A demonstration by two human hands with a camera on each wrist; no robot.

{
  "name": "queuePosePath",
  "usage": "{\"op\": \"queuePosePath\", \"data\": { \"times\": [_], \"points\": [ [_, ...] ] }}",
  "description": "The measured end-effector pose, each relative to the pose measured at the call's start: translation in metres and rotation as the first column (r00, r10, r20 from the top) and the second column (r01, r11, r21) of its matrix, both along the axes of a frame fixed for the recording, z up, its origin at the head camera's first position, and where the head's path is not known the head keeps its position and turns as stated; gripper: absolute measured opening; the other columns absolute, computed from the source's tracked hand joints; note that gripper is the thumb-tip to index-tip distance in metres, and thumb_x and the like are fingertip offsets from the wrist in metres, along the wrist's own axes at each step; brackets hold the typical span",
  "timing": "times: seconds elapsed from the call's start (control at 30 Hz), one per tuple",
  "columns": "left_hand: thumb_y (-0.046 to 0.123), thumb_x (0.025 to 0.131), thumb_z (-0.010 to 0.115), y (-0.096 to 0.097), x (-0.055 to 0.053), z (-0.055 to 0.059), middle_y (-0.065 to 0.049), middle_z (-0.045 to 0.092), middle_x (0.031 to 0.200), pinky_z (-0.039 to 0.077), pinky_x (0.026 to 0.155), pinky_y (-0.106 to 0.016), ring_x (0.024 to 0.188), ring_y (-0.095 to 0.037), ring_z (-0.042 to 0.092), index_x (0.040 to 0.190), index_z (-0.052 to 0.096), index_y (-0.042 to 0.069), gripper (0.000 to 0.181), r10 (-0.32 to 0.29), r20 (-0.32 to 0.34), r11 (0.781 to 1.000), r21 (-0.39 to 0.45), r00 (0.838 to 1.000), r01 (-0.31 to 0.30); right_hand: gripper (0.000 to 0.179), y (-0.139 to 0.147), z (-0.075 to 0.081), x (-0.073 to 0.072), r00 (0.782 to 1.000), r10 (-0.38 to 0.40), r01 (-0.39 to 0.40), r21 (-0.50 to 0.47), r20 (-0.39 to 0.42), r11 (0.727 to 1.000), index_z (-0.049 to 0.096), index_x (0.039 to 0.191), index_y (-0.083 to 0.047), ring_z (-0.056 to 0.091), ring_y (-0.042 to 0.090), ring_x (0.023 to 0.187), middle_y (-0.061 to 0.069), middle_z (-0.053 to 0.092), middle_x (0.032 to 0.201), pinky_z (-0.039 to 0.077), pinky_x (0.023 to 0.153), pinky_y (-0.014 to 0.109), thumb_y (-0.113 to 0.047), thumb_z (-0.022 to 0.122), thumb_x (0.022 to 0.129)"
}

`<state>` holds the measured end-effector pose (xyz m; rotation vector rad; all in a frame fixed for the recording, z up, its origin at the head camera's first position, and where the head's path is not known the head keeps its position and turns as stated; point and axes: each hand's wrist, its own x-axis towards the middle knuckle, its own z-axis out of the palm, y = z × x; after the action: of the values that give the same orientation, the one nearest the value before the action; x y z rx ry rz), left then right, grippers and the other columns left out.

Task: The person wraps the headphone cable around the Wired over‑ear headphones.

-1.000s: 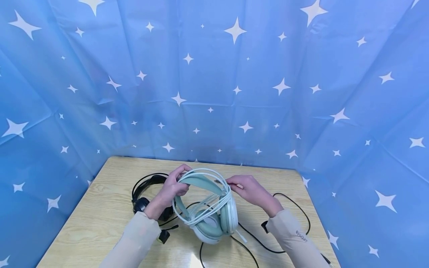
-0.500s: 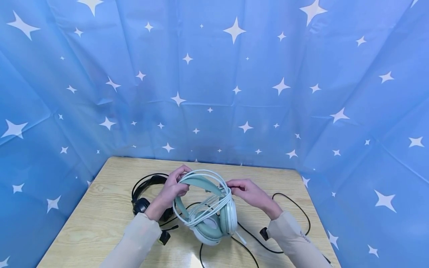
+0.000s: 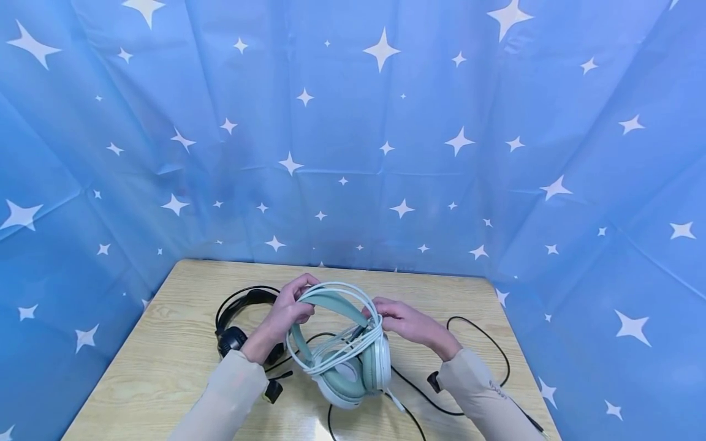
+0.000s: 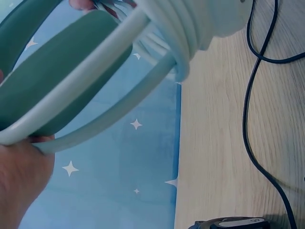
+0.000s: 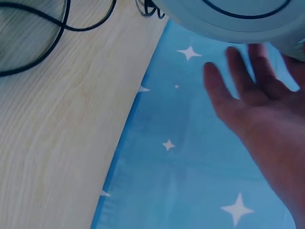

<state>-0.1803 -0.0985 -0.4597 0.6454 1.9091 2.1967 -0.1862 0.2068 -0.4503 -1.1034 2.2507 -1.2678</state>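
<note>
My left hand (image 3: 284, 312) grips the headband of a white and mint-green headset (image 3: 330, 301), holding it tilted above the table. Its pale cable (image 3: 320, 369) is looped in several turns around the headband and one ear cup. At the right end of the headband, my right hand (image 3: 410, 321) pinches the cable end among the strands; its fingertips are partly hidden behind the loops. A dark bit of the cable end shows inside the ring. In the right wrist view the other fingers (image 5: 240, 78) are loosely bent below the white ear cup (image 5: 243, 26).
On the wooden table (image 3: 165, 367), a black headset (image 3: 233, 338) lies at the left, its microphone boom (image 3: 284, 375) towards the front. A black cable (image 3: 421, 395) winds under the held headset and off to the right. A blue curtain with white stars (image 3: 353, 153) surrounds the table.
The right hand has moved slightly left and inward against the cable loops, with the dark cable end now inside the ring. The left hand keeps its grip; the headset has tipped a little.
</note>
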Motion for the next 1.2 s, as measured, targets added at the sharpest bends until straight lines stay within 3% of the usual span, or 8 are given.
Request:
{"op": "queuePosePath", "data": {
  "times": [0.17,0.33,0.53,0.67,0.8,0.93,1.07,1.2],
  "points": [
    [-0.012,0.077,0.049,0.004,0.0,0.002,0.002,0.048,0.066,0.03,0.048,-0.024,0.048,-0.011,0.031,0.115,0.057,-0.005,0.04,0.068,0.02,0.993,-0.097,0.997,-0.066,0.046,0.003,-0.001,0.004,0.997,-0.034,0.028,0.094,0.071,0.995,0.054,0.146,-0.001,0.062,0.022,0.118,0.012,0.061,0.135,0.05,0.097,0.034,-0.016,0.048,0.103],
    [-0.013,0.076,0.05,0.008,0.001,0.005,-0.001,0.052,0.071,0.03,0.049,-0.024,0.049,-0.012,0.032,0.114,0.059,-0.001,0.042,0.108,0.014,0.982,-0.157,0.994,-0.105,0.061,0.011,-0.009,0.007,0.979,-0.049,0.04,0.05,0.198,0.998,0.033,0.16,-0.003,0.052,0.032,0.137,0.017,0.049,0.153,0.044,0.109,0.037,-0.02,0.05,0.104],
    [-0.014,0.076,0.048,0.01,-0.003,0.007,0.001,0.046,0.066,0.029,0.048,-0.024,0.047,-0.011,0.032,0.114,0.056,-0.005,0.04,0.106,0.025,0.99,-0.099,0.994,-0.104,0.076,0.019,-0.024,0.012,0.944,-0.088,0.102,-0.027,0.317,0.994,0.018,0.166,-0.014,0.036,0.041,0.148,0.016,0.033,0.164,0.041,0.112,0.049,-0.035,0.058,0.105],
    [-0.013,0.077,0.048,0.011,-0.007,0.009,0.003,0.041,0.065,0.028,0.047,-0.024,0.046,-0.01,0.03,0.114,0.054,-0.007,0.038,0.104,0.03,0.994,-0.049,0.994,-0.102,0.089,0.025,-0.037,0.018,0.926,-0.114,0.148,-0.068,0.36,0.987,0.011,0.167,-0.014,0.028,0.046,0.15,0.018,0.02,0.169,0.04,0.111,0.05,-0.042,0.063,0.101],
    [-0.012,0.079,0.051,0.013,-0.012,0.011,0.003,0.039,0.064,0.027,0.047,-0.023,0.046,-0.01,0.028,0.114,0.054,-0.007,0.036,0.115,0.056,0.993,-0.042,0.992,-0.113,0.095,0.026,-0.05,0.024,0.907,-0.113,0.174,-0.118,0.406,0.978,0.007,0.167,-0.014,0.03,0.048,0.148,0.02,0.015,0.169,0.044,0.107,0.046,-0.046,0.065,0.098],
    [-0.011,0.08,0.056,0.019,-0.016,0.009,0.003,0.039,0.064,0.026,0.047,-0.024,0.046,-0.01,0.028,0.112,0.055,-0.005,0.032,0.147,0.13,0.989,-0.044,0.981,-0.142,0.086,0.023,-0.058,0.029,0.896,-0.14,0.231,-0.174,0.421,0.957,0.014,0.166,-0.01,0.039,0.049,0.142,0.025,0.024,0.163,0.049,0.103,0.043,-0.037,0.063,0.101],
    [-0.005,0.085,0.06,0.026,-0.021,0.006,0.001,0.043,0.068,0.03,0.05,-0.026,0.05,-0.013,0.031,0.116,0.059,0.0,0.032,0.179,0.162,0.975,-0.163,0.97,-0.153,0.073,0.022,-0.061,0.033,0.902,-0.235,0.316,-0.182,0.362,0.931,0.026,0.162,-0.006,0.05,0.042,0.131,0.026,0.039,0.152,0.051,0.098,0.039,-0.028,0.061,0.102],
    [0.004,0.09,0.065,0.031,-0.024,0.004,-0.007,0.057,0.087,0.046,0.062,-0.033,0.067,-0.022,0.054,0.135,0.056,0.004,0.046,0.179,0.116,0.933,-0.337,0.977,-0.131,0.071,0.024,-0.063,0.037,0.89,-0.323,0.39,-0.169,0.322,0.905,0.031,0.16,-0.004,0.053,0.034,0.125,0.024,0.045,0.148,0.051,0.096,0.034,-0.028,0.061,0.101]
  ]
}}
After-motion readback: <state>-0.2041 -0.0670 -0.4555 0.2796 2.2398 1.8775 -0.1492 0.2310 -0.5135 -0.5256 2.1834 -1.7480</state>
